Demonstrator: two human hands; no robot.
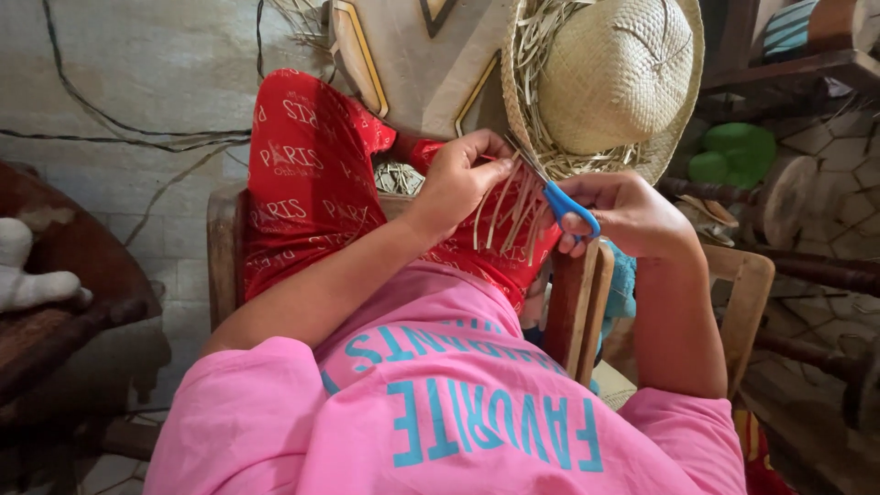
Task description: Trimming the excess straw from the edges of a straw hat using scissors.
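Straw: pale strips [510, 213] hang in a loose fringe at centre frame, over the person's lap.
Left hand: the left hand [461, 177], just left of centre, is closed around the upper ends of the strips, pinching them into a bunch.
Right hand: the right hand [626, 217], right of centre, is gripping scissors [557, 196], fingers through the blue handles.
Scissors: metal blades point up and left, meeting the strips beside the left hand's fingertips; whether the blades are apart cannot be told.
Hat: a woven straw hat [616, 75] sits at the upper right of the frame, crown up, its brim ragged with loose ends, just above both hands.
Clothing: a pink shirt [449, 412] fills the lower frame; red printed trousers [307, 174] cover the raised knee at upper centre-left.
Seat: a wooden chair [223, 247] frames the lap, its arms showing left and right of the legs.
Surroundings: dark cables [119, 128] trail across the pale floor at upper left; a green object [733, 154] lies at right, beneath a wooden shelf [788, 69].
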